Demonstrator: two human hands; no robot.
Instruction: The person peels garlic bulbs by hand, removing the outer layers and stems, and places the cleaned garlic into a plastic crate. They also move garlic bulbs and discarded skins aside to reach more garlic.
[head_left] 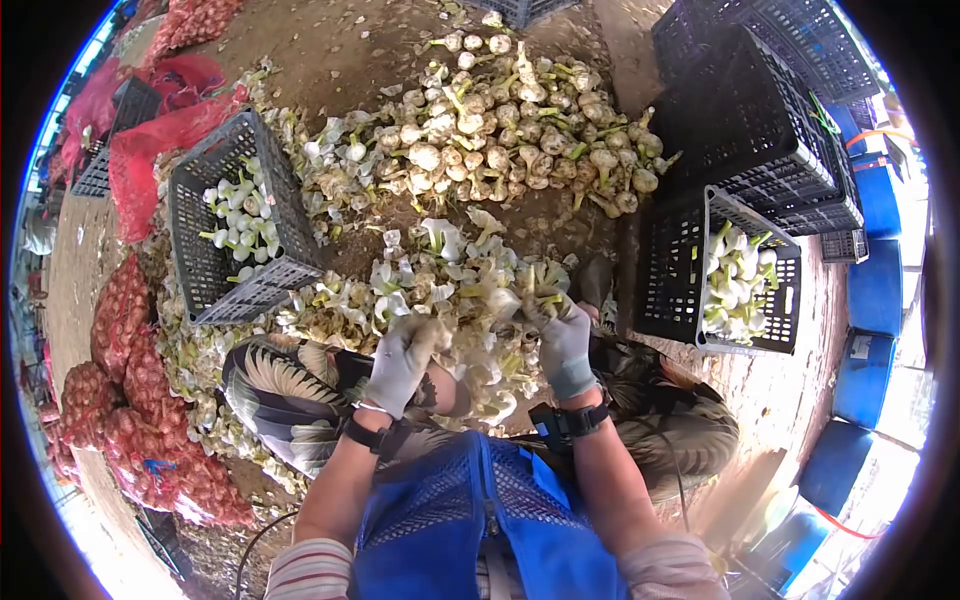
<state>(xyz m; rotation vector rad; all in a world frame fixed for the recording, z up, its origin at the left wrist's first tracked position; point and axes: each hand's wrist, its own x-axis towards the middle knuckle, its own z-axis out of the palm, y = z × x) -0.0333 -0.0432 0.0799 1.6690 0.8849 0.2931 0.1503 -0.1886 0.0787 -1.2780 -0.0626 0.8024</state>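
Note:
My left hand [402, 358], in a white glove soiled at the fingers, hovers over the heap of garlic peelings [425, 285]. Its fingers are curled in and smeared by motion, so whatever they may hold is hidden. To its right, my right hand [564, 348], gloved too, is closed around a garlic bulb [505, 303] with a pale stem that points up. The bulb is partly blurred. Beyond both hands lies a big pile of unpeeled garlic [500, 140], with roots and cut stems showing.
On the left stands a black crate [190, 262] with peeled white bulbs [243, 218]. Another crate [665, 275] on the right holds more peeled garlic [738, 280]; stacked crates [735, 130] rise behind it. Red mesh sacks [140, 430] of garlic lie at the left.

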